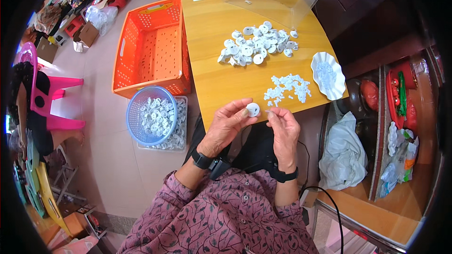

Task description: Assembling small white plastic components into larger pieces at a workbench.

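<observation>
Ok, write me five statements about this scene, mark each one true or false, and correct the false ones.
1. The left hand holds a white disc. True.
2. The right hand lies flat on the table. False: it is raised by the near edge, thumb and finger pinched, seemingly on a tiny piece.
3. The scalloped dish is right of the scattered small pieces. True.
4. The blue basket stands on the table. False: it is off the table, to its left.
5. The orange crate is left of the table. True.
</observation>
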